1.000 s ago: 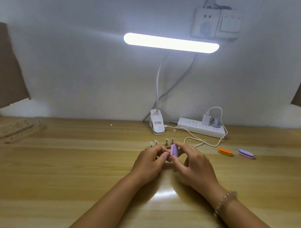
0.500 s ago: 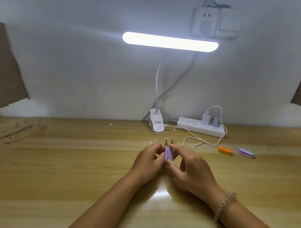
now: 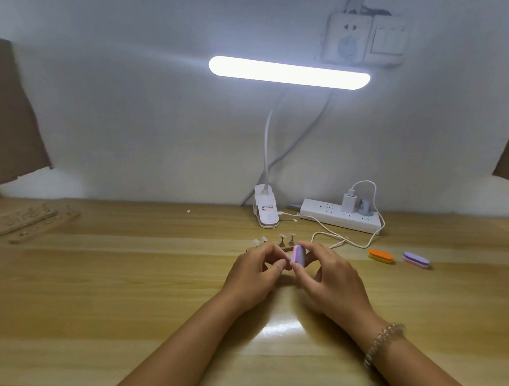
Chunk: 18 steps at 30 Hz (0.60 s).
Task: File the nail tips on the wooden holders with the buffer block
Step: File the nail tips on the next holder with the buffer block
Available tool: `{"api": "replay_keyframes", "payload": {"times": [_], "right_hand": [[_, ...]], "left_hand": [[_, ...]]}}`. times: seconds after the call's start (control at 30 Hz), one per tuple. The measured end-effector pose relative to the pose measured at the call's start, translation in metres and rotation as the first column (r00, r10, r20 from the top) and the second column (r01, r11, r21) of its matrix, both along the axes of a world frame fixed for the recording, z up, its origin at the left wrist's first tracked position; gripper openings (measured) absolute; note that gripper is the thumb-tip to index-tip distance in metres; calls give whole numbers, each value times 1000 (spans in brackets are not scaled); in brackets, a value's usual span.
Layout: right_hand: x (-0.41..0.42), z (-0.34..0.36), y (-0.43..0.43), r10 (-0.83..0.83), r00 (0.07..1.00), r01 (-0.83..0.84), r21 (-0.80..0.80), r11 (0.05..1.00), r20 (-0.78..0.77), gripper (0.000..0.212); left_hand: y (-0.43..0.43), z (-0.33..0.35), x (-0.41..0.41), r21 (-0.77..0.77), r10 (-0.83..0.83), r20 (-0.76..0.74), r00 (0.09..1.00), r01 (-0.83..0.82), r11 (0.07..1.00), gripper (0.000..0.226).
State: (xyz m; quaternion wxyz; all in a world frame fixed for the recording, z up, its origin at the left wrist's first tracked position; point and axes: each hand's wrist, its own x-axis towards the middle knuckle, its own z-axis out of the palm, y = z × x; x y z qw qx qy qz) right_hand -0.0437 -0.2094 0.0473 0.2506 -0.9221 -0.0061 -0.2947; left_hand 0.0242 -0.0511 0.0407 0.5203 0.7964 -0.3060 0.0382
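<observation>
Two grips, right grip (image 3: 331, 279) pinching buffer block (image 3: 298, 254) at fingertips; left grip (image 3: 250, 275) alongside, hold unclear

Open tabletop (image 3: 107, 299) to the left; beyond, nail holders (image 3: 282, 241), lamp clamp (image 3: 266, 211), power strip (image 3: 335, 216), cable (image 3: 324, 234); rightward, orange block (image 3: 380, 256), purple block (image 3: 416, 259)

A pink-and-lilac buffer block (image 3: 298, 254) is held on edge just below the frame's centre, pinched by the right hand (image 3: 332, 279). Just behind it, four small nail tips (image 3: 282, 238) are stood upright on pegs of a mostly hidden wooden holder (image 3: 287, 249). Further wooden peg strips (image 3: 32, 222) are laid flat at the left edge.
</observation>
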Motion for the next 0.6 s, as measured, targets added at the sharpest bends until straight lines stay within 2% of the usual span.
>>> {"api": "replay_keyframes", "payload": {"times": [0.13,0.27,0.4,0.53,0.6], "right_hand": [[-7,-1,12,104,994,-102,-67,992,19,41],[1,1,1,2,1000,-2,5,1000,-7,39],[-4,-1,5,39,999,-38,-24,999,17,40],[0,2,1,-4,1000,3,80,997,12,37],[-2,3,3,10,999,-12,79,997,35,37]], "left_hand": [[0,0,2,-25,20,-29,999,-20,999,30],[0,1,0,-37,4,-35,999,-5,999,28],[1,2,1,-81,9,-66,998,-15,997,23],[0,2,0,-86,8,-65,998,-13,996,21],[0,2,0,-54,6,-44,999,-8,999,21]]}}
